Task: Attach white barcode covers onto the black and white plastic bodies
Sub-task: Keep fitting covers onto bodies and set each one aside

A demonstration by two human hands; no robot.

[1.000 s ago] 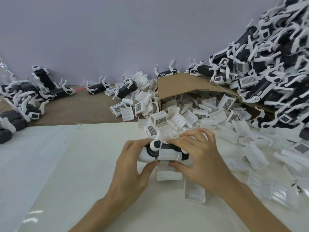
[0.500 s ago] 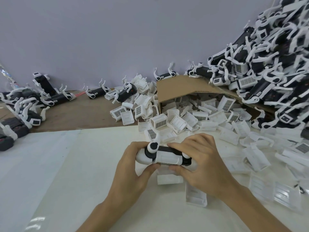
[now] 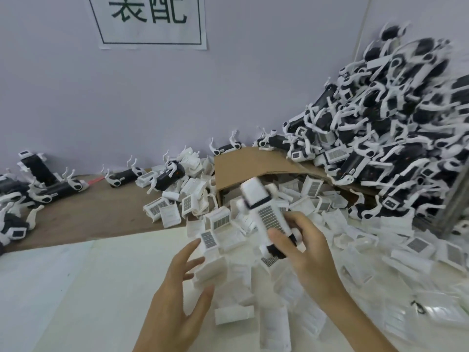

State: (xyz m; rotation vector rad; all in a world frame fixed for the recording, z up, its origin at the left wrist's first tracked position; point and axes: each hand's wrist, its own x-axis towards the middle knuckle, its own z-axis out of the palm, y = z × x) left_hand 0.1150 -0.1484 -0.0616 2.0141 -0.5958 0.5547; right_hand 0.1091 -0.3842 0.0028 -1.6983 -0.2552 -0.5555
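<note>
The left hand (image 3: 181, 293) at 6 o'clock hangs open, fingers spread. The right hand (image 3: 313, 252) at 5 o'clock grips the plastic body (image 3: 253, 196), barcode cover (image 3: 272, 218) facing up. Check the cover sits flush before it joins the pile (image 3: 393, 148) at 2 o'clock.

Bright even light, motion blur, fisheye edges

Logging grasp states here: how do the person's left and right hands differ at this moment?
The right hand grips a black and white body by its lower end, fingers curled round it; the left hand holds nothing, fingers spread. The right hand sits higher in the picture, the left hand lower and nearer the camera. Both are bare, above the table.
</note>
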